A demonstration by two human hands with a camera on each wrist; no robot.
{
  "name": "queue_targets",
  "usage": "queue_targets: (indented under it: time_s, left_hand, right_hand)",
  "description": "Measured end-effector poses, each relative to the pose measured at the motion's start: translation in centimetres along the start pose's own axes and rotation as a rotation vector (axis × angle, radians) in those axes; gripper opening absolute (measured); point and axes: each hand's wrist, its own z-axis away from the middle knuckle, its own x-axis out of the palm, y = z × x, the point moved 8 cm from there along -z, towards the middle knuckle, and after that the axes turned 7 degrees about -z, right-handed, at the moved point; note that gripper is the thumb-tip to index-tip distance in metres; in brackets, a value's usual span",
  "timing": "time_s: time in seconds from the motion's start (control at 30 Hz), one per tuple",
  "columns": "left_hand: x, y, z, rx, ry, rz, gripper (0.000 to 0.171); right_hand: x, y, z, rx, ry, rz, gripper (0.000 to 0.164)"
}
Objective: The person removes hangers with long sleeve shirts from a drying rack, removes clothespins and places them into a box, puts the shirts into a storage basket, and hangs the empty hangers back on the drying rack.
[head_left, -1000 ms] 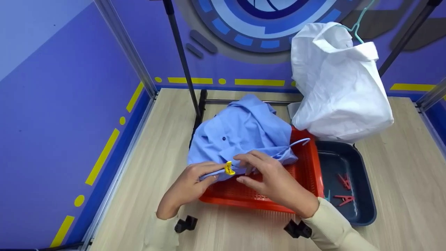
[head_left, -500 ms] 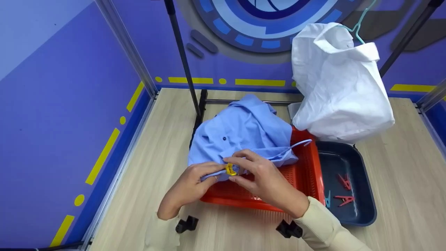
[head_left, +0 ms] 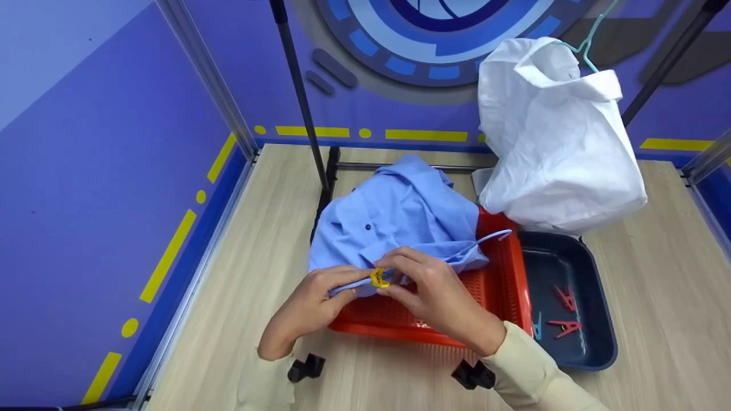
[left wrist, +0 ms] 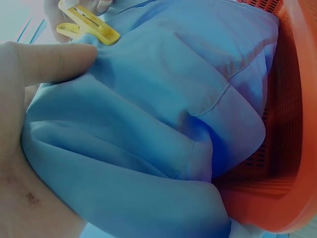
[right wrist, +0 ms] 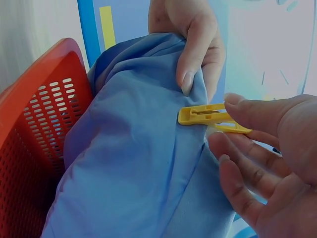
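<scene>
A light-blue buttoned shirt (head_left: 394, 200) lies bunched over a red plastic basket (head_left: 517, 279), and a pale-blue hanger hook (head_left: 495, 233) pokes out of it on the right. My left hand (head_left: 311, 294) pinches the shirt's near edge between thumb and fingers. Just beside that grip, a yellow clothespin (right wrist: 198, 115) is clipped over the edge of the fabric. My right hand (head_left: 437, 288) pinches the clothespin's handle end with its thumb and fingers. In the right wrist view the thumb lies on one handle, and the other fingertips are at the cloth's far side.
A dark tray (head_left: 599, 348) right of the basket holds red clothespins (head_left: 564, 327) and a teal clothespin (head_left: 537, 326). Behind it a white garment (head_left: 559, 137) hangs from a mint-green hanger (head_left: 587, 43). A black rack post (head_left: 300, 97) stands at the back left.
My right hand has moved left to the yellow clothespin, and its thumb and fingers have come together on the handles. The clothespin has turned slightly. My left hand stays on the shirt edge.
</scene>
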Motion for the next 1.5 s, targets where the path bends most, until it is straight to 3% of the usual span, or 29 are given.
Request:
queue_targets:
  time_s: [0.47,0.83,0.97,1.23,1.5]
  left_hand:
    - [0.1,-0.3,0.1,0.010,-0.003,0.022,0.038]
    - [0.6,-1.1,0.2,-0.047,-0.041,0.052,0.035]
    - [0.6,-1.2,0.2,-0.050,-0.040,0.065,0.034]
    - [0.6,-1.3,0.1,-0.087,-0.041,0.105,0.035]
    - [0.5,-1.3,0.2,-0.060,-0.020,0.100,0.034]
  right_hand:
    - [-0.3,-0.1,0.1,-0.068,0.047,-0.037,0.017]
    - [-1.2,-0.5,0.3,-0.148,0.133,-0.133,0.011]
    - [-1.3,-0.4,0.3,-0.132,0.132,-0.131,0.012]
    - [-0.9,0.4,0.7,-0.006,0.061,-0.151,0.025]
    - [-1.4,1.2,1.6,-0.010,0.058,-0.129,0.029]
